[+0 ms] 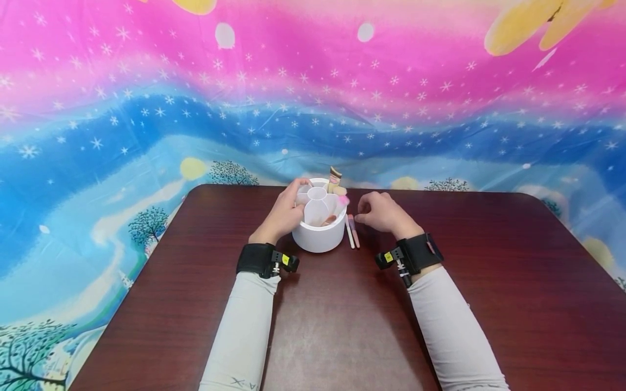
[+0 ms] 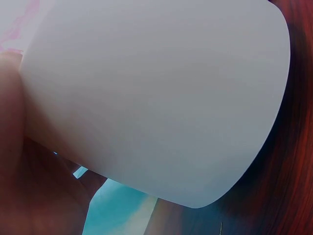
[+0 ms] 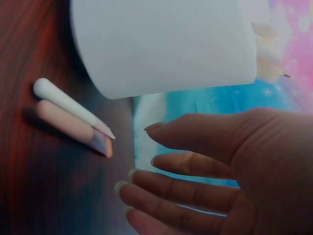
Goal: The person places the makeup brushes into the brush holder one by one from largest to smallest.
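A round white divided organizer [image 1: 318,239] stands on the table, with a small round cup at its middle. My left hand [image 1: 282,214] grips its left side, thumb against the near rim and fingers over the far rim. In the left wrist view the organizer's smooth wall [image 2: 161,98] fills most of the picture. To its right lie two small makeup brushes side by side, one with a white handle [image 3: 66,100], one with a peach handle [image 3: 66,121]. My right hand [image 1: 383,213] hovers just right of them, fingers loosely bent and holding nothing.
Inside the organizer stand a tan item with a dark brown top [image 1: 335,176], a fluffy pink piece [image 1: 344,200] and a small brown item [image 1: 329,220]. The dark red wooden table [image 1: 342,326] ends just behind, against a colourful printed cloth [image 1: 313,119].
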The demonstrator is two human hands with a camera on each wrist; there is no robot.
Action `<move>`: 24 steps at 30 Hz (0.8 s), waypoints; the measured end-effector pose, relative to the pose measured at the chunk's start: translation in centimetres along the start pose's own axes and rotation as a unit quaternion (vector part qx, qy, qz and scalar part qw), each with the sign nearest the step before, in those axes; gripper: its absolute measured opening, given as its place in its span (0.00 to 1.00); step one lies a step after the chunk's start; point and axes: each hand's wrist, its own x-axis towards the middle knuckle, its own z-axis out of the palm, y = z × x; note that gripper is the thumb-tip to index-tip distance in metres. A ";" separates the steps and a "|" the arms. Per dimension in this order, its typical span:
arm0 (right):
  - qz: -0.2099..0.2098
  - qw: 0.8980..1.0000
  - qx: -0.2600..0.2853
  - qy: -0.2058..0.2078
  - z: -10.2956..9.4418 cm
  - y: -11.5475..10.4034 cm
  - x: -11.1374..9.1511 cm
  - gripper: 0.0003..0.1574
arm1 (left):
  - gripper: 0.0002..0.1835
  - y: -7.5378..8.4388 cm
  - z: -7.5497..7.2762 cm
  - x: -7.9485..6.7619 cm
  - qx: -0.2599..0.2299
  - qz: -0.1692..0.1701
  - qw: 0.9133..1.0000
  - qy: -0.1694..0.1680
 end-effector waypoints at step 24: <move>0.047 0.997 -0.020 -0.065 2.0 0.1 0.5 0.18 | 0.28 -0.1 0.1 0.0 0.005 -0.007 1.000 -0.002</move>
